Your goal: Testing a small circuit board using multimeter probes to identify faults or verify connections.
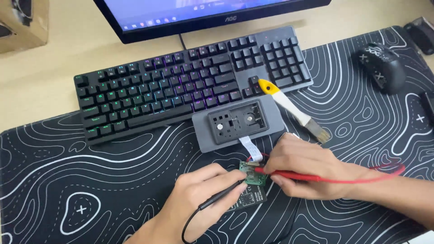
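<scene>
My left hand (199, 199) grips a thin black test probe (221, 195) with its tip on a small green circuit board (253, 174). My right hand (307, 169) holds a red test probe (289, 174) against the same board. A white ribbon cable (250, 148) runs from the board up to an open grey device case (237, 124) lying below the keyboard. A dark module (248, 199) sits under the green board.
A black backlit keyboard (190, 86) lies behind the case, with a monitor (203, 13) above it. A yellow-handled brush (294, 110) rests at the right of the case. A black mouse (382, 68) sits far right on the patterned desk mat (81, 180). A cardboard box (22, 22) stands top left.
</scene>
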